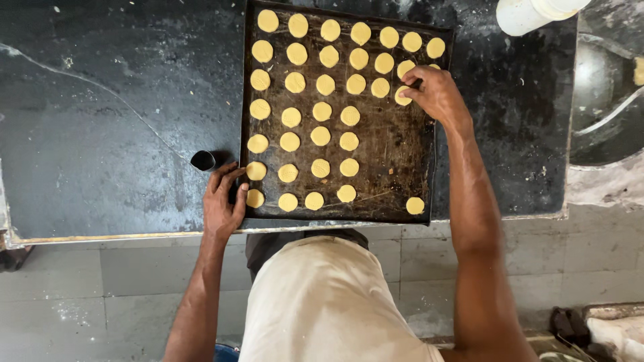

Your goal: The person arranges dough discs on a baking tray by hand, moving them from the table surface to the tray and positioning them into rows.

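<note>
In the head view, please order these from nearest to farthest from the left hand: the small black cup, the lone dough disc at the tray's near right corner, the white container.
1. small black cup, just beside the left hand
2. lone dough disc, near right corner of the tray
3. white container, far right on the counter

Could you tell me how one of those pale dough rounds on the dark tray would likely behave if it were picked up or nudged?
The dough rounds look thin, flat and unbaked, so one would probably bend or dent between fingers. Lying flat on the baking tray, they seem unlikely to roll. The right hand pinches one with fingertips only, which suggests it is light.
</note>
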